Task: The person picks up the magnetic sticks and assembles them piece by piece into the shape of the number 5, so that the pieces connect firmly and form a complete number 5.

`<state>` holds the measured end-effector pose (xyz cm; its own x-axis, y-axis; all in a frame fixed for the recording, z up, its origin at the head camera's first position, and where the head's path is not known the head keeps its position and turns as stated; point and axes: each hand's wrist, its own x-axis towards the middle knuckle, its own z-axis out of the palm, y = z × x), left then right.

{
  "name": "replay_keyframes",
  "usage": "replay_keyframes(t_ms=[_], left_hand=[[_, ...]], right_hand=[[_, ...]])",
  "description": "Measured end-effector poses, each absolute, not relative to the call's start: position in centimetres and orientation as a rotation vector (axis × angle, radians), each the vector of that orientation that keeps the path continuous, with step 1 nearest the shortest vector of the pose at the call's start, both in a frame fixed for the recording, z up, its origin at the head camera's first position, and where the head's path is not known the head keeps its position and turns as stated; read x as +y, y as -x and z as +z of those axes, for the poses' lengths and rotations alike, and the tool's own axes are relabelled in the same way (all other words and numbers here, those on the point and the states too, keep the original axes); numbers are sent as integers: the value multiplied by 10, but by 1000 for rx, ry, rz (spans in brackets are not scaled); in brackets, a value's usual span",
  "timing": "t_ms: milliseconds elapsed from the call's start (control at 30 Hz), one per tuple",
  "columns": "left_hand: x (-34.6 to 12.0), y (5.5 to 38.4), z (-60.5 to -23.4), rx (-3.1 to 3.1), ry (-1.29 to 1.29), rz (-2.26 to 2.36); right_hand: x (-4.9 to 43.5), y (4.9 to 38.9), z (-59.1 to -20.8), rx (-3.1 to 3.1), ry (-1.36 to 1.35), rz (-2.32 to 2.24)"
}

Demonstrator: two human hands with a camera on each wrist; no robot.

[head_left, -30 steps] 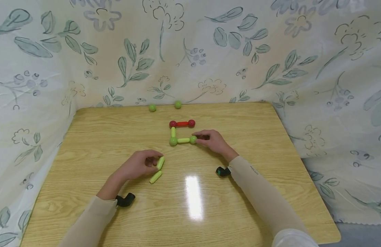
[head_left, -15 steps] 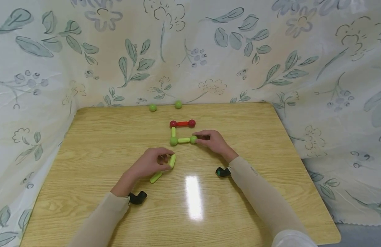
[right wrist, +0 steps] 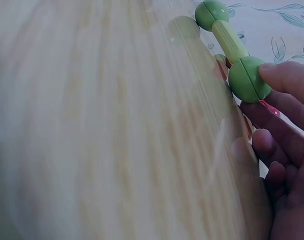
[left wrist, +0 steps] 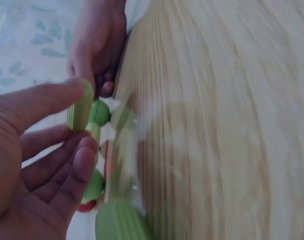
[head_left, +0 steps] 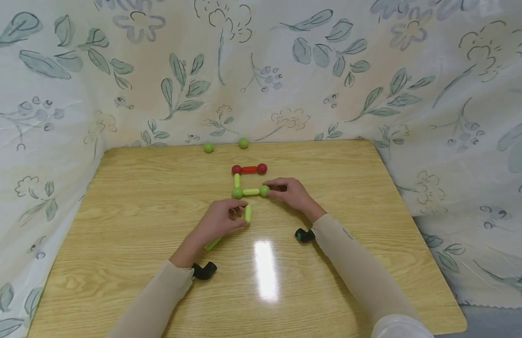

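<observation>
My left hand (head_left: 218,219) pinches a yellow-green rod (head_left: 248,214) by its two ends, between thumb and fingers, just in front of a joined chain of balls and rods. The ribbed side of this rod (left wrist: 80,111) faces the left wrist camera. With thumb and fingertips, my right hand (head_left: 292,193) pinches the green ball (right wrist: 250,80) at the chain's near right end. From that ball a yellow-green rod (head_left: 251,192) runs left to another green ball (head_left: 237,192). A second rod (head_left: 237,181) leads back to a red ball (head_left: 236,170), joined by a red rod (head_left: 249,169) to another red ball (head_left: 262,168).
Two loose green balls, a left one (head_left: 208,148) and a right one (head_left: 243,143), lie at the table's back edge. Another yellow-green rod (head_left: 212,244) lies partly hidden under my left wrist. A flowered cloth (head_left: 261,70) hangs behind the wooden table (head_left: 349,173).
My left hand has moved right and slightly back with the rod, which has turned from slanted to nearly straight front to back. The right hand and the chain have stayed put.
</observation>
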<state>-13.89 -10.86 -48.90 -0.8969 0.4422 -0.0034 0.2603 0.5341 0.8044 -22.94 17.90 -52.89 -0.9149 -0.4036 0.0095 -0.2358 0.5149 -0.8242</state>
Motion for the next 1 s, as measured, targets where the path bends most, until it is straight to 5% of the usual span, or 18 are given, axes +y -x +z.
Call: replay_keyframes(t_ms=[1000], left_hand=[[-52,147,-508,2649,-439,1395]], right_hand=[[180,227,-529,2503,560,-1455]])
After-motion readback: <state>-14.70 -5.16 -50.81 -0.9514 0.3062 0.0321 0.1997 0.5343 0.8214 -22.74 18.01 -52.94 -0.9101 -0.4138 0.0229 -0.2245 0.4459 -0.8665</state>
